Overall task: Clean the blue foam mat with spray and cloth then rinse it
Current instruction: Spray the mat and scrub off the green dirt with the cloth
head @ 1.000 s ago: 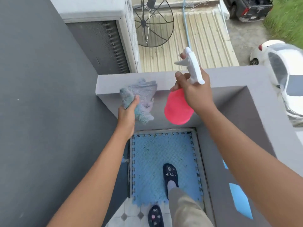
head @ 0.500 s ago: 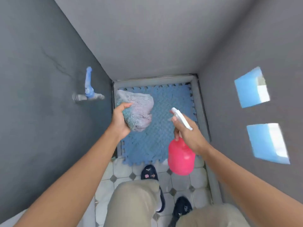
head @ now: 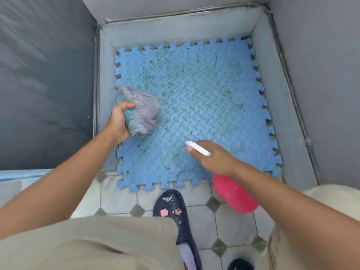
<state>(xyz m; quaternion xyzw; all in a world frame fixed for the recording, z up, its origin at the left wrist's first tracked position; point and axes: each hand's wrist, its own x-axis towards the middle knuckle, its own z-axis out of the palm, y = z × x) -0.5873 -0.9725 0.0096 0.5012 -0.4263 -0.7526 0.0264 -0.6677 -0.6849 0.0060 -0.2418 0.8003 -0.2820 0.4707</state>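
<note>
Head: mat (head: 214,94) nearer than before

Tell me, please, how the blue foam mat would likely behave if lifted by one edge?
The blue foam mat looks thin, so it is probably light and would sag. The seam down its middle suggests interlocked tiles that might separate when lifted. Its ridged surface should grip well.
</note>
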